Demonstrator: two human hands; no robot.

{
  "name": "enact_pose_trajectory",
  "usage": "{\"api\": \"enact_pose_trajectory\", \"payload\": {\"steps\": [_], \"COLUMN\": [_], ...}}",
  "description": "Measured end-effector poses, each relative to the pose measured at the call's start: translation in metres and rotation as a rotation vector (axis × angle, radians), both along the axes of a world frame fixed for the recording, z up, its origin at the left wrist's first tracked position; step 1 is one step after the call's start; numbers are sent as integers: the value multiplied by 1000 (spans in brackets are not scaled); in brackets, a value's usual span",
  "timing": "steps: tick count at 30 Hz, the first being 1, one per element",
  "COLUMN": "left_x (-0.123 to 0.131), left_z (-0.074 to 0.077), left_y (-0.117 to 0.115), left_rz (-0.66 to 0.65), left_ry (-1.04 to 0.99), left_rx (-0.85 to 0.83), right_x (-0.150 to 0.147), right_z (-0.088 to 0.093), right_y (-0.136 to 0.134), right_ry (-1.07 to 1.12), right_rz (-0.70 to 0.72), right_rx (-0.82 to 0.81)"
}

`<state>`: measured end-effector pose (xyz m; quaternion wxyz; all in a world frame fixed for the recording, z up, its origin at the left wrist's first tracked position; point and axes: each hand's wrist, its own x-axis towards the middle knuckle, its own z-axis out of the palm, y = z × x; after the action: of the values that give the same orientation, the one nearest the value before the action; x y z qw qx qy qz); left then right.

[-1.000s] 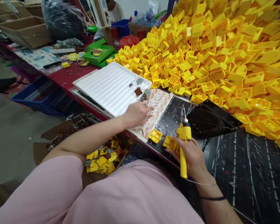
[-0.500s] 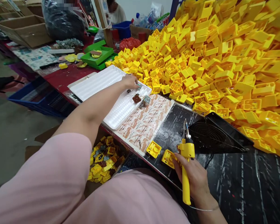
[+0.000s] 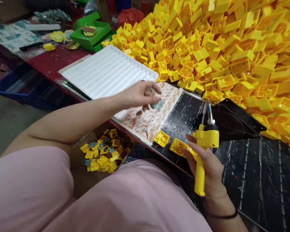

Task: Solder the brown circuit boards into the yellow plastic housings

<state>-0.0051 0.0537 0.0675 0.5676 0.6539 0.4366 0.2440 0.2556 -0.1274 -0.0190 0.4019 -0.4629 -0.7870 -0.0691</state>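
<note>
Beside soldering iron (image 3: 207, 139), black fan (image 3: 236, 122)

Right hand (image 3: 211, 166), soldering iron (image 3: 206, 139) (held), tray (image 3: 103, 74)

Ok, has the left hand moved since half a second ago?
Yes. The left hand has come back nearer, from the far edge of the white tray to above the patterned sheet.

Floor (image 3: 1, 129): grey, seen at left edge
Red tabletop (image 3: 44, 66): seen at upper left
Black tabletop (image 3: 253, 183): pale-streaked, seen at lower right
Light: dimmed toward upper left
</note>
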Motion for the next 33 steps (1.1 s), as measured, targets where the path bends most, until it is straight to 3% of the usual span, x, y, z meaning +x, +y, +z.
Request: {"api": "enact_pose_trajectory", "payload": {"steps": [2, 5, 8, 11, 13, 15, 18, 20, 22, 29, 31, 33], "left_x": [18, 32, 27, 12, 8, 9, 19, 25, 28, 33, 34, 34], "left_z": [-17, -43, -61, -68, -70, -69, -67, -66, -66, -72, -75, -77], "left_y": [-36, -69, -79, -83, -91, -101, -114, -116, -114, -120, -124, -126], "left_rz": [-159, -249, -243, -258, -243, -203, -97, 0, 64, 61, 48, 42], "left_ry": [-29, -136, -327, -493, -524, -478, -406, -421, -477, -774, -773, -710], "left_rx": [-198, -463, -677, -796, -795, -651, -345, -270, -323, -846, -856, -708], "right_x": [-12, -24, -27, -28, -30, -32, -37, -39, -41, -43, -43, -41], "right_z": [5, 3, -4, -5, -2, 0, 1, 1, 1, -1, 0, 2], "right_y": [1, 1, -2, -7, -9, -11, -14, -16, -18, -22, -22, -23], "right_ry": [-7, -9, 120, 358, 519, 622, 608, 594, 583, 562, 558, 522], "right_rz": [50, 114, 31, -51, -32, -11, -24, -17, 7, 32, 41, 50], "right_rx": [-3, 68, 84, 46, -13, -57, -63, -68, -60, 41, 68, 54]}}
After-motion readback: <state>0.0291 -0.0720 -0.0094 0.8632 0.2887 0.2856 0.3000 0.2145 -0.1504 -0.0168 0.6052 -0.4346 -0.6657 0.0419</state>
